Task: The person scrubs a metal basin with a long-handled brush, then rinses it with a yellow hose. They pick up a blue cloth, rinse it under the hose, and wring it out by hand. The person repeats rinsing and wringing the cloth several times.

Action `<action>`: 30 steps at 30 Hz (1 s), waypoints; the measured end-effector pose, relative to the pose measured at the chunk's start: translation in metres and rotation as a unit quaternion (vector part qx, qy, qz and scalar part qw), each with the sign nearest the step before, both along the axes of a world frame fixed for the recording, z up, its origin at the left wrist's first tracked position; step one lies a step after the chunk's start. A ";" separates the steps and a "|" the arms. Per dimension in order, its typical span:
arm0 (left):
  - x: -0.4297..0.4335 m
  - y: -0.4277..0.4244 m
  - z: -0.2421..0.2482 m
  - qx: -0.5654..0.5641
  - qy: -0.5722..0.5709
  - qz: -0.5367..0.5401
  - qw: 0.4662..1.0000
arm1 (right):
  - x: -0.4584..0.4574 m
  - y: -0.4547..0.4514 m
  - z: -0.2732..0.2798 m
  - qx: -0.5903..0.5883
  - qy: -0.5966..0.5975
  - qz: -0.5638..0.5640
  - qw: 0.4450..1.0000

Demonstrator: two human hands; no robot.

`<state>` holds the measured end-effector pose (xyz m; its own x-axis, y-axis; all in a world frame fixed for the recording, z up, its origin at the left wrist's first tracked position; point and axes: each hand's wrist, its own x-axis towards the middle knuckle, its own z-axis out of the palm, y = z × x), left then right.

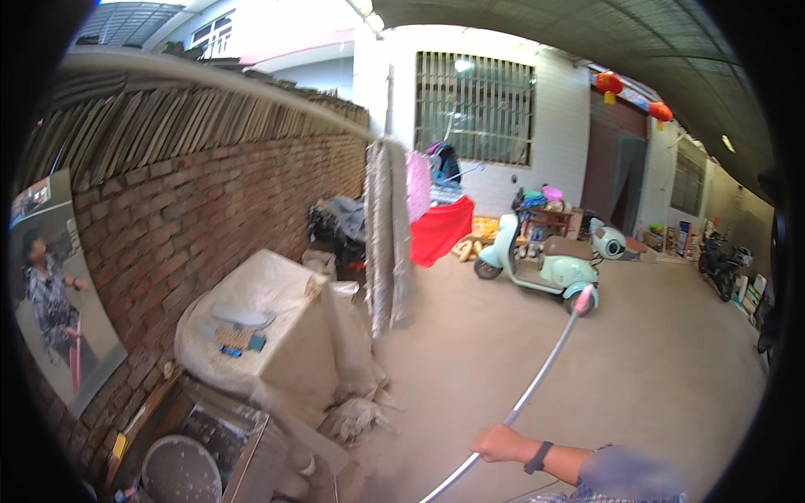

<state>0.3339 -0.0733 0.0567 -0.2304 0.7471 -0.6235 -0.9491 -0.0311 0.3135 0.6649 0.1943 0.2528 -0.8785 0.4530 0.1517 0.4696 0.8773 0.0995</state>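
My one visible hand (500,442) wears a dark wristband and is closed around a long metal pole (542,371). The pole has a pink end piece (585,297) and runs down past the lower edge of the picture. It points away from me over the concrete floor (465,377). From the sleeve and arm at the lower right, this looks like my right hand. My left hand is out of view. A wall mirror (94,352) at the left reflects a person in a checked shirt beside a pink object.
At left, a plastic-covered block (302,358) bears insoles (242,315); a sink (251,427) holds a round basin (182,471). Ahead hang a grey cloth (387,239) and a red cloth (443,231). A mint-green scooter (560,264) stands beyond; a dark motorcycle (720,267) is at far right.
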 end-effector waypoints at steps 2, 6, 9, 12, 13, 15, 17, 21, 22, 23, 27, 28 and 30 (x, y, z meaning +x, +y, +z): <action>-0.005 -0.039 -0.016 -0.030 0.102 -0.006 0.994 | -0.036 0.015 -0.035 -0.030 -0.017 0.053 0.998; -0.012 -0.131 -0.063 -0.049 0.301 -0.004 0.952 | -0.125 0.014 -0.101 -0.094 -0.042 0.077 0.992; -0.025 -0.173 -0.093 0.228 -0.116 0.243 0.936 | -0.191 -0.013 -0.114 -0.067 0.060 0.021 0.996; -0.027 -0.202 -0.095 -0.089 -0.018 0.474 0.876 | -0.245 -0.056 -0.100 -0.091 0.201 -0.044 0.974; -0.026 -0.214 -0.090 -0.079 -0.047 0.490 0.867 | -0.260 -0.070 -0.093 -0.122 0.238 -0.064 0.961; -0.021 -0.231 -0.081 -0.148 0.175 0.377 0.897 | -0.292 -0.089 -0.082 -0.171 0.304 -0.033 0.937; -0.019 -0.244 -0.075 -0.271 0.418 0.218 0.839 | -0.318 -0.100 -0.073 -0.267 0.401 0.001 0.876; -0.045 -0.236 -0.090 -0.277 0.376 0.223 0.856 | -0.369 -0.103 -0.054 -0.477 0.541 0.044 0.691; -0.056 -0.227 -0.095 -0.198 0.291 0.313 0.882 | -0.385 -0.103 -0.048 -0.513 0.559 0.034 0.650; -0.070 -0.214 -0.100 -0.119 0.167 0.396 0.895 | -0.401 -0.106 -0.041 -0.560 0.548 0.058 0.618; -0.118 -0.145 -0.100 0.021 -0.115 0.545 0.830 | -0.459 -0.109 -0.009 -0.675 0.558 0.050 0.480; -0.125 -0.128 -0.096 0.017 -0.101 0.522 0.847 | -0.467 -0.099 0.002 -0.694 0.551 0.075 0.457; -0.131 -0.093 -0.084 0.032 -0.151 0.471 0.869 | -0.477 -0.087 0.020 -0.691 0.551 0.114 0.454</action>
<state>0.2032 -0.1662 -0.0273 -0.5917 0.3516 -0.7254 -0.5320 -0.8464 0.0237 0.1879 0.1075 0.2732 -0.6625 0.7003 0.2658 -0.5522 -0.2167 -0.8051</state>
